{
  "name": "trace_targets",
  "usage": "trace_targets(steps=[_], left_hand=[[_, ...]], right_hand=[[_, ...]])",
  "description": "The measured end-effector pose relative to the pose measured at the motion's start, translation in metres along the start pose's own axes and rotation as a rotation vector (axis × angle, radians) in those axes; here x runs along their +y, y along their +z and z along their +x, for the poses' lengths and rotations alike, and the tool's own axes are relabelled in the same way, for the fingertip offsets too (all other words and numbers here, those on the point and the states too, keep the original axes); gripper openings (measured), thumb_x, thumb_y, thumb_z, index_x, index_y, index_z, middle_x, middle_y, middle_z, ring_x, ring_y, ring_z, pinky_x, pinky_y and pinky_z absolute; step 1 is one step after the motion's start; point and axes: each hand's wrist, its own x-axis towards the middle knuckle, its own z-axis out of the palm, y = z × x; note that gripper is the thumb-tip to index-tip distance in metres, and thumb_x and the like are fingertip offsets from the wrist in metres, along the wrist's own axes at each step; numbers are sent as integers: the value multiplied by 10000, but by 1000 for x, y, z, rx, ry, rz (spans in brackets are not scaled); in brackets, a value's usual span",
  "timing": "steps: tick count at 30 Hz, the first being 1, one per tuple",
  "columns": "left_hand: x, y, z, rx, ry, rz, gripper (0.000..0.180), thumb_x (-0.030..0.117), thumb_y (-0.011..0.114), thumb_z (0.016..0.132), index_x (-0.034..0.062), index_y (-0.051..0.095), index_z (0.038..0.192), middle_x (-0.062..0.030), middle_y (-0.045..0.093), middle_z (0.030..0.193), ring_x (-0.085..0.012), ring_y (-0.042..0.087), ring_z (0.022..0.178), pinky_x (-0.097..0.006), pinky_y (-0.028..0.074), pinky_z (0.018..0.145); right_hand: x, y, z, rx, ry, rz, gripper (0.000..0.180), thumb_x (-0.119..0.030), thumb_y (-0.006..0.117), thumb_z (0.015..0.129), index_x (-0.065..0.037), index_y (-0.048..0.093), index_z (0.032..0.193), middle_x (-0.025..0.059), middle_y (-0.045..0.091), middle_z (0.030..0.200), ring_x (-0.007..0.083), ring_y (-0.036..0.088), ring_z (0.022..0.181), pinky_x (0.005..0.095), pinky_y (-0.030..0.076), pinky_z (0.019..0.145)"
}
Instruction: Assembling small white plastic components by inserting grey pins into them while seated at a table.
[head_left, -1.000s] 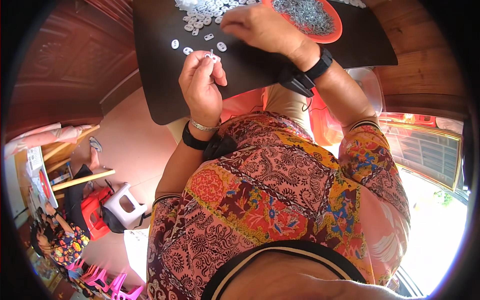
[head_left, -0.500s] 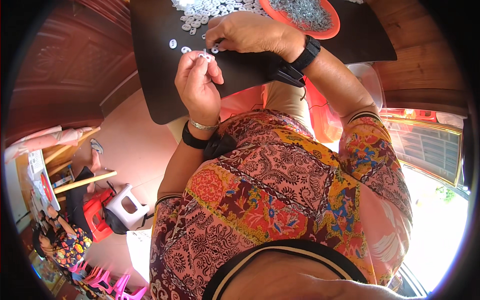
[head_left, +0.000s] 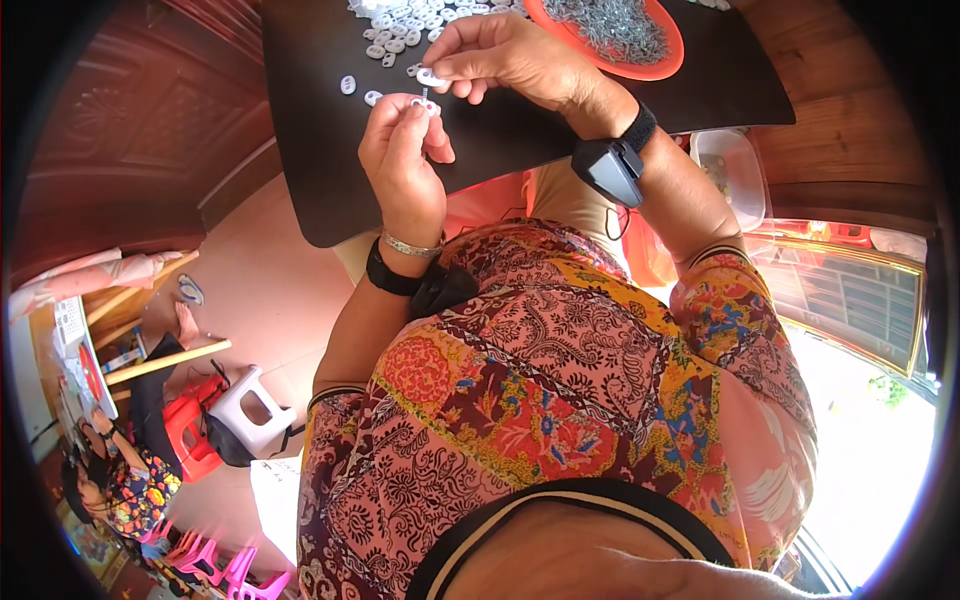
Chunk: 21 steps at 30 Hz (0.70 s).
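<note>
Dark flat board (head_left: 330, 150) on lap, top of frame; wooden floor around. Orange round tray (head_left: 670, 55) of small metal bits upper right. Pile of small white oval plastic pieces (head_left: 395, 25) upper centre. Right hand (head_left: 510, 60) moved from tray edge to meet left hand (head_left: 405, 160). Each pinches one white piece (head_left: 432, 77), nearly touching: joining seems underway.

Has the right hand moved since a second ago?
Yes. The right hand has come back from beside the orange dish toward the left hand, over the black board.
</note>
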Motion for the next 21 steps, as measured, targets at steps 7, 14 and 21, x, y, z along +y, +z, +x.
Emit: trace_targets(steps=[7, 14, 21], left_hand=[[2, 0, 1, 17, -16, 14, 149, 134, 502, 882, 16, 528, 794, 4, 462, 612, -70, 406, 489, -205, 343, 459], [4, 2, 3, 14, -23, 40, 135, 118, 512, 868, 22, 519, 772, 5, 451, 600, -70, 403, 485, -205, 337, 456], [5, 3, 3, 4, -43, 50, 129, 109, 514, 859, 22, 511, 763, 5, 446, 596, -73, 405, 480, -208, 335, 454]], right_hand=[[-19, 15, -13, 6, 16, 128, 164, -90, 600, 888, -4, 602, 1027, 26, 638, 840, 86, 590, 698, 187, 487, 616], [-20, 13, -16, 12, -46, 141, 158, -69, 594, 885, -1, 605, 1028, 25, 635, 840, 83, 587, 696, 188, 485, 614], [-26, 15, -20, 39, -86, 32, 140, -52, 607, 875, 5, 614, 1002, 17, 626, 827, 75, 568, 701, 190, 466, 630]])
